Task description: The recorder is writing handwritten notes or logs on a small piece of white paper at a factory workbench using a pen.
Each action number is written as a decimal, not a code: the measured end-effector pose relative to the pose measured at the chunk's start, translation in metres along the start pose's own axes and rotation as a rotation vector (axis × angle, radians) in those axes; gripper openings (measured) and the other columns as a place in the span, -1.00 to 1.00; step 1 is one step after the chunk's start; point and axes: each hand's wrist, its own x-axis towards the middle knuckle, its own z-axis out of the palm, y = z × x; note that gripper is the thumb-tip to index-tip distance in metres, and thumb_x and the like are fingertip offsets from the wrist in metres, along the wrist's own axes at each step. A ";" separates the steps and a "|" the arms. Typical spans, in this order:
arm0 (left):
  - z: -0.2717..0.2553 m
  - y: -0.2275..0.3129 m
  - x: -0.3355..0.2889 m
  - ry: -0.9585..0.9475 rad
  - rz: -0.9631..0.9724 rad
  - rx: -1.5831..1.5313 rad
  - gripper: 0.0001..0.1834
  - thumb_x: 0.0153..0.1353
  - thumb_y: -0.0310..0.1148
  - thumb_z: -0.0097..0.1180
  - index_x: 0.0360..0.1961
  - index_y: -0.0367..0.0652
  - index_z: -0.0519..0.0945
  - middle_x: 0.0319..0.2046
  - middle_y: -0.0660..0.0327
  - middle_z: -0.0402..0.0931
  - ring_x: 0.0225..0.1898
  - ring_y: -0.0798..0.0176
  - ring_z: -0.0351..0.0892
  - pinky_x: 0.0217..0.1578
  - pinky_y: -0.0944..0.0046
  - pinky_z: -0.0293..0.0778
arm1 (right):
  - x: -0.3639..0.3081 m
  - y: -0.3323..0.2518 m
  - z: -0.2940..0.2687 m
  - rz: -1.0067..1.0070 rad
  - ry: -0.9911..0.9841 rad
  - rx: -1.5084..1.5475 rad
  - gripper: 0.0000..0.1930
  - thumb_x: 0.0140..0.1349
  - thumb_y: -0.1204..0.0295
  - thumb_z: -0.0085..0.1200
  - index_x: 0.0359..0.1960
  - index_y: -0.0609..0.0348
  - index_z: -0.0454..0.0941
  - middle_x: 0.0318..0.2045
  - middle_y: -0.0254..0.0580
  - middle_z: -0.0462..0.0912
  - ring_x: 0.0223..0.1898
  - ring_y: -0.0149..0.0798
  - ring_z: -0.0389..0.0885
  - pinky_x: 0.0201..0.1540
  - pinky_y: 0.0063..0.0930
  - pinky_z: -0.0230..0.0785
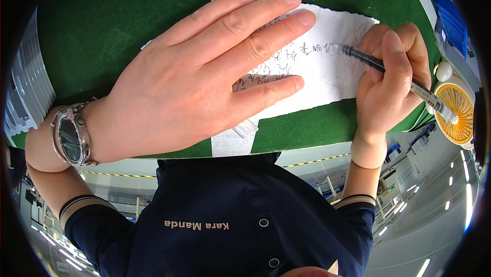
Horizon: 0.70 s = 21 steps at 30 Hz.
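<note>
A torn, creased sheet of white paper with black handwriting lies on the green tabletop. My left hand rests flat across its left part, fingers stretched out and apart, covering some of the writing. In my right hand a dark-barrelled pen is pinched between thumb and fingers. It slants, with its writing end down by the line of writing at the paper's right side; whether the tip touches the paper I cannot tell. A small clear plastic piece pokes out from under my left hand.
A white strip runs across the green tabletop beneath the paper. Stacked translucent plastic trays stand at the left edge. To the right are a small fan with an orange grille and a blue bin.
</note>
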 end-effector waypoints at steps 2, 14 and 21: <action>0.000 0.000 0.000 -0.004 0.000 -0.001 -0.60 0.03 -0.32 0.18 -0.03 0.12 0.62 0.20 0.03 0.35 0.24 -0.04 0.31 0.07 0.06 0.42 | 0.000 0.000 -0.001 0.010 -0.005 0.012 -0.70 0.17 0.51 -0.12 -0.70 0.17 0.14 -0.76 -0.34 0.14 -0.68 -0.49 0.07 -0.53 -0.55 -0.08; 0.003 0.002 0.002 0.011 -0.008 -0.013 -0.62 0.03 -0.32 0.19 -0.05 0.11 0.62 0.20 0.02 0.35 0.23 -0.04 0.31 0.06 0.06 0.43 | 0.000 0.001 -0.003 0.002 0.000 -0.003 -0.72 0.14 0.53 -0.13 -0.70 0.19 0.15 -0.73 -0.33 0.14 -0.68 -0.47 0.07 -0.54 -0.52 -0.08; 0.005 0.002 0.004 0.022 -0.014 -0.007 -0.62 0.02 -0.33 0.21 -0.05 0.12 0.63 0.20 0.03 0.36 0.23 -0.04 0.32 0.05 0.06 0.43 | 0.001 0.010 -0.009 -0.097 -0.013 -0.029 -0.71 0.15 0.52 -0.12 -0.71 0.20 0.17 -0.73 -0.35 0.08 -0.69 -0.45 0.10 -0.58 -0.53 -0.10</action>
